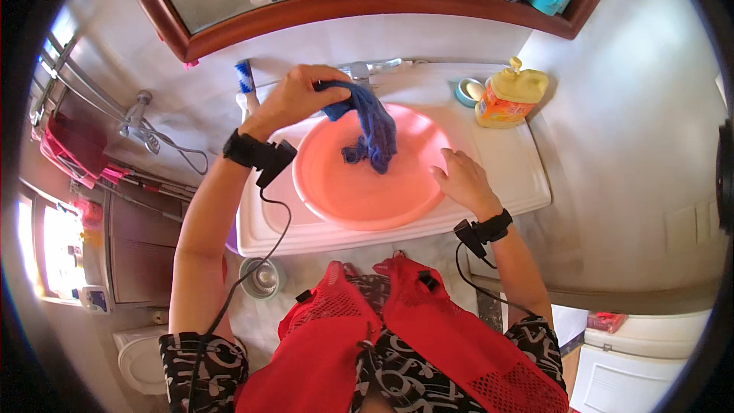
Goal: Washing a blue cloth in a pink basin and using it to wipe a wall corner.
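Gripping a bunched blue cloth (372, 124), left hand (294, 98) raised above the far left rim of a pink plastic basin (336, 187) — fingers curled shut around the cloth's top end, wrist bent, back of the hand upward. Hanging down from that grip, the cloth, its dark, wet-looking lower end dangling over the inside of the basin, near the middle; cannot tell whether the tip touches the bottom. Resting open on the basin's near right rim, right hand (461, 176), fingers spread and flat, holding nothing, well apart from the cloth. Strapped on both wrists, black bands with cables running back along the forearms. Sitting in a white washbasin surface (508, 176), the pink basin, filling most of it. Just beyond the left hand, a chrome tap (359, 73); to the left of that hand, a toothbrush-like blue and white brush (244, 76) standing against the wall. Beyond the right hand and off to its right, a yellow pump bottle (511, 93) with an orange label, and just beside it a small blue soap dish (468, 92) holding a pale bar. Farther off past both hands, a wood-framed mirror (367, 4) — red vest reflected in it. Well to the left of the left hand, a chrome shower head (138, 116) on the wall.
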A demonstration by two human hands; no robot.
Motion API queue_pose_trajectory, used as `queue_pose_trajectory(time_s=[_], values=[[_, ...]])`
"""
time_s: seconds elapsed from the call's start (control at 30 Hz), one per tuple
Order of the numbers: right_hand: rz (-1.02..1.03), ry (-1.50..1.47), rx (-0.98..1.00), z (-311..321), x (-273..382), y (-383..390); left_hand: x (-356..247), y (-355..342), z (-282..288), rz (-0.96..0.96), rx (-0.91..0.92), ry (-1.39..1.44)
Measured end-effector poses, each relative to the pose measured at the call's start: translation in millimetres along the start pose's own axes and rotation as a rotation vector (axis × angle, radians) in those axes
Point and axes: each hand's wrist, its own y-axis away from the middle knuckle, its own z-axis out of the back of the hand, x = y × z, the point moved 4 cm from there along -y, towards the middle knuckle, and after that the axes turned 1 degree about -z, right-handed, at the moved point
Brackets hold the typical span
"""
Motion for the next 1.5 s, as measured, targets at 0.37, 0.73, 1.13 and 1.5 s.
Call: queue_pose_trajectory(time_s=[0.37,0.73,1.13,1.5], values=[[0.133,-0.138,0.322,-4.7,24.7,-5.9,107.6,34.5,-96.4,0.038,0.499,-0.265],[0.196,-0.403,0.125,1.1,10.2,40.4,159.4,5.3,-205.0,0.526,1.031,-0.279],[0.361,-0.492,0.085,30.0,17.3,10.9,38.6,-13.8,-111.9,0.197,0.925,0.045],[0.186,-0.897,0.492,49.6,102.6,-90.0,-33.9,-18.9,2.2,0.142,0.505,0.342]])
